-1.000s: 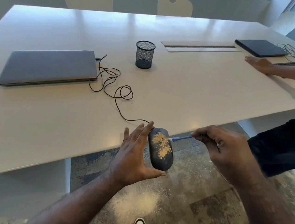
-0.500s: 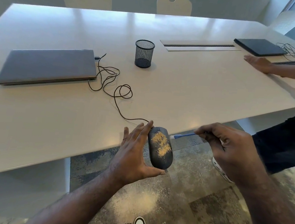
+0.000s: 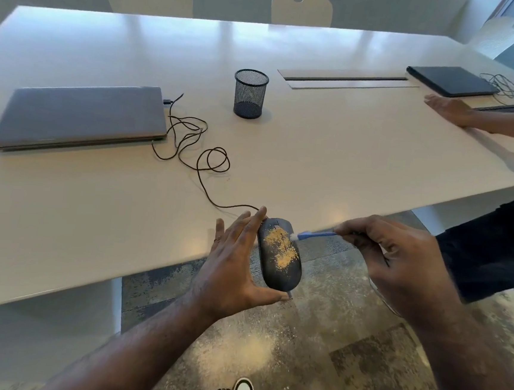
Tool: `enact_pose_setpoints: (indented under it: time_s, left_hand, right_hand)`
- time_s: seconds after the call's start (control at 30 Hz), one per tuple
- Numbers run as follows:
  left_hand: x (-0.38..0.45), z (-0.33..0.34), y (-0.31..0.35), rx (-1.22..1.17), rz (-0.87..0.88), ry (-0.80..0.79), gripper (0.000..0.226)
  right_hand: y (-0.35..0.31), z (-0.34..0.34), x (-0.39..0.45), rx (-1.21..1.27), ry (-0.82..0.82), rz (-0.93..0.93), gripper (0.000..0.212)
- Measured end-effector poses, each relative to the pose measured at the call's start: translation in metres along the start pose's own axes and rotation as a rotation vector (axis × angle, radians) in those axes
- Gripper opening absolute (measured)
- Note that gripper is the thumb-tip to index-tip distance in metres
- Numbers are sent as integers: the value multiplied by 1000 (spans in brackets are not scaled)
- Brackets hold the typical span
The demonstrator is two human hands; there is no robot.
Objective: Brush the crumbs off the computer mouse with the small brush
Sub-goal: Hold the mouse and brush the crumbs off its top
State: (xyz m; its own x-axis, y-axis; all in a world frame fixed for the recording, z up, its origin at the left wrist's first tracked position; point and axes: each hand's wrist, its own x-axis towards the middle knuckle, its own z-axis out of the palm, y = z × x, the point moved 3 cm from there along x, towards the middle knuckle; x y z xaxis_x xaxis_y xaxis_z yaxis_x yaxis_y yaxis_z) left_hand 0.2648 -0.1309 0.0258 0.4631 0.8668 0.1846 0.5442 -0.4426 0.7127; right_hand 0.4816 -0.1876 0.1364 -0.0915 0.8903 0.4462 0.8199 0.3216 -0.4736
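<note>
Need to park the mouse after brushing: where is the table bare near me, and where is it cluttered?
Bare: the near table strip, bordered by the closed grey laptop, the cable loops and the front edge; also between the mesh cup and the right edge. Crowded: the far right corner with the dark laptop, wires and another person's hand.

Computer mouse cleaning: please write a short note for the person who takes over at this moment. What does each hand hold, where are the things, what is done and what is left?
Left hand: holds the computer mouse off the table edge, fingers along its left side, thumb under its near end.
Right hand: pinches the small brush, bristles at the mouse's upper right edge.
The mouse's cable runs to the closed grey laptop.
Done: some crumbs lie on the floor below.
Left: a patch of crumbs covers the mouse's top; sweep it off, probably with strokes across the top.
</note>
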Motion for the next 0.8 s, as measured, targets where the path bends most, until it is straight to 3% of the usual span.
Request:
enact_pose_setpoints:
  time_s: [0.13, 0.3, 0.5, 0.7, 0.8]
  left_hand:
    - [1, -2, -1, 5, -6, 2, 135]
    - [3, -3, 0, 11, -14, -9, 134]
    - [6, -4, -1, -2, -13, 6, 136]
    - [6, -3, -1, -1, -13, -7, 134]
    - [8, -3, 0, -11, -12, -2, 134]
  right_hand:
    - [4, 1, -3, -21, -68, 42, 23]
    - [3, -5, -2, -5, 15, 25, 23]
    - [1, -1, -4, -17, -70, 26, 25]
    - [0, -4, -3, -7, 9, 7, 23]
    - [-2, 1, -3, -26, -30, -3, 25]
